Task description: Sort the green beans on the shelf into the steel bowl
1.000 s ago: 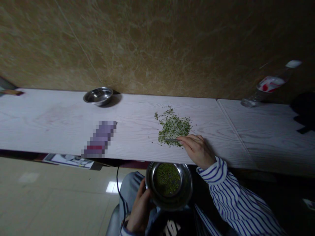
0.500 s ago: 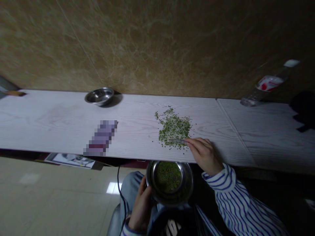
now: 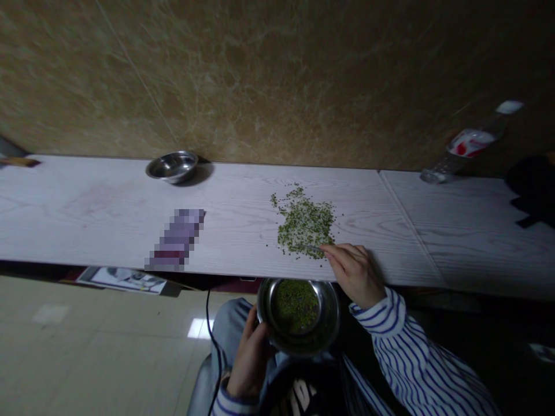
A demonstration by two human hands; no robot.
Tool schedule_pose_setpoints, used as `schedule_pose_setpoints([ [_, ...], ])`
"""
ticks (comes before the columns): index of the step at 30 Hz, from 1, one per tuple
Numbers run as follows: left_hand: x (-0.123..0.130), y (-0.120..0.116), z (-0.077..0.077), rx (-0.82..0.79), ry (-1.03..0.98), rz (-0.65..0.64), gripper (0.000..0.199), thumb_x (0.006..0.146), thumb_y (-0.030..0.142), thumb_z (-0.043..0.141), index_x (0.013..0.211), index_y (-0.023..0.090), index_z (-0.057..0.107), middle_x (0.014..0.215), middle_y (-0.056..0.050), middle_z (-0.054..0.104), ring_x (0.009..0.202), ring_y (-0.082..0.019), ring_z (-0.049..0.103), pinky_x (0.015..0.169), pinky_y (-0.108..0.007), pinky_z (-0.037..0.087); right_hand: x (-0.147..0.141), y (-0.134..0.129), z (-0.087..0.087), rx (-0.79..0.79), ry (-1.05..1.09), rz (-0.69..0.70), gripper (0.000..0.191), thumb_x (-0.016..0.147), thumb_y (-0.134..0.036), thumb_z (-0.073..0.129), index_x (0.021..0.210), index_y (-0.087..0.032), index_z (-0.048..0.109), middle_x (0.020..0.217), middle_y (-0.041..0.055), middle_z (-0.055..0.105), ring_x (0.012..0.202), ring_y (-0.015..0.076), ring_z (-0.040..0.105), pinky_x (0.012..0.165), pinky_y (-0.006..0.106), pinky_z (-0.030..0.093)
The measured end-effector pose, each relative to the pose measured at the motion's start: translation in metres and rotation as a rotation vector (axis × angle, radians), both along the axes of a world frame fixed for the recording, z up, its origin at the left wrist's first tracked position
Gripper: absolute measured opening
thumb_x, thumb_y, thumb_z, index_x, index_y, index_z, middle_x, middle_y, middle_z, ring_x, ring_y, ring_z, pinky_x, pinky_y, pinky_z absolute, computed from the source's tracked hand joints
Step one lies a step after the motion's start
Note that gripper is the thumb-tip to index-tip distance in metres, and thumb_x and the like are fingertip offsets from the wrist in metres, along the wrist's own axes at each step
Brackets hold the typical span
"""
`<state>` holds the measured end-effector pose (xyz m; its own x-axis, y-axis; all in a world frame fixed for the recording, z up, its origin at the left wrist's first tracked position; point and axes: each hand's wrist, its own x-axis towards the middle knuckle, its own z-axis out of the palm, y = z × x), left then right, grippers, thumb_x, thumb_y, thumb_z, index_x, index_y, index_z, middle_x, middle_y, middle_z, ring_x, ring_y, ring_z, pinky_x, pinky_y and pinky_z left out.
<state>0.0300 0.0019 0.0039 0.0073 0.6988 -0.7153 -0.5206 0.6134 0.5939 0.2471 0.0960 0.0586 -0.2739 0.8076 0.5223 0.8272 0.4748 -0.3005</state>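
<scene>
My left hand is closed on the rim of a metal bowl, held above my lap just below the table's front edge. Inside that bowl lies a heap of small green beans. On the table, more green beans are spread in a loose, thin patch. My right hand pinches a slim metal utensil, whose tip reaches into the near side of the patch. The utensil is too thin and dim for me to tell its kind.
A second metal bowl stands near the wall at left. In front of it lies a pixelated, phone-shaped thing. A clear plastic bottle and a dark object are at right. A black cable hangs below the table's edge.
My right hand and the utensil have shifted slightly left along the near side of the patch. My left hand still holds the bowl. The whole view has moved a little.
</scene>
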Motion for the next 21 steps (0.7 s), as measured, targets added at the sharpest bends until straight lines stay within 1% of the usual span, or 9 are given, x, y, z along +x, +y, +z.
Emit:
schedule_pose_setpoints([
  [2,0.001,0.000,0.002,0.002,-0.004,0.003,0.061,0.069,0.028,0.061,0.127,0.026,0.043,0.098,-0.004,0.060,0.076,-0.015,0.055,0.064,-0.028,0.046,-0.002,-0.003,0.001,-0.009,0.009,0.021,0.024,0.089,-0.016,0.048,0.106,-0.021,0.064,0.091,0.0049,0.071,0.084,0.0157,0.063,0.073,0.031,0.040],
  [5,0.003,0.001,0.002,0.002,-0.002,0.000,0.062,0.066,0.026,0.062,0.125,0.025,0.046,0.092,-0.003,0.061,0.073,-0.015,0.054,0.064,-0.028,0.046,0.000,-0.008,0.003,-0.012,0.025,0.029,0.024,0.089,-0.016,0.048,0.106,-0.021,0.063,0.091,0.0052,0.071,0.084,0.0161,0.063,0.075,0.032,0.041],
  [9,0.005,0.001,-0.001,-0.003,-0.008,0.005,0.063,0.064,0.024,0.062,0.125,0.024,0.047,0.084,-0.001,0.059,0.070,-0.013,0.052,0.064,-0.028,0.046,0.009,-0.015,0.006,0.000,0.034,-0.035,0.022,0.090,-0.018,0.047,0.104,-0.020,0.063,0.091,0.0059,0.071,0.084,0.0171,0.064,0.075,0.033,0.043],
  [11,0.005,0.000,-0.003,-0.015,0.000,0.011,0.065,0.064,0.023,0.062,0.127,0.025,0.046,0.088,-0.002,0.060,0.072,-0.014,0.052,0.065,-0.028,0.046,0.016,-0.019,0.007,0.022,0.024,-0.072,0.022,0.089,-0.018,0.046,0.104,-0.019,0.063,0.091,0.0064,0.071,0.083,0.0177,0.064,0.075,0.033,0.043],
  [15,0.007,-0.002,-0.003,0.000,-0.008,-0.011,0.063,0.067,0.024,0.061,0.128,0.026,0.044,0.104,-0.005,0.060,0.080,-0.015,0.054,0.067,-0.027,0.046,0.029,-0.026,0.006,0.040,-0.003,-0.139,0.021,0.089,-0.018,0.047,0.103,-0.017,0.063,0.090,0.0075,0.071,0.080,0.0185,0.064,0.073,0.033,0.045],
  [21,0.010,-0.001,-0.002,0.002,-0.020,-0.010,0.064,0.068,0.024,0.060,0.129,0.025,0.042,0.100,-0.004,0.060,0.073,-0.014,0.054,0.060,-0.025,0.045,0.040,-0.036,0.000,0.029,-0.024,-0.180,0.021,0.088,-0.018,0.048,0.104,-0.019,0.062,0.089,0.0067,0.071,0.079,0.0189,0.064,0.074,0.033,0.046],
])
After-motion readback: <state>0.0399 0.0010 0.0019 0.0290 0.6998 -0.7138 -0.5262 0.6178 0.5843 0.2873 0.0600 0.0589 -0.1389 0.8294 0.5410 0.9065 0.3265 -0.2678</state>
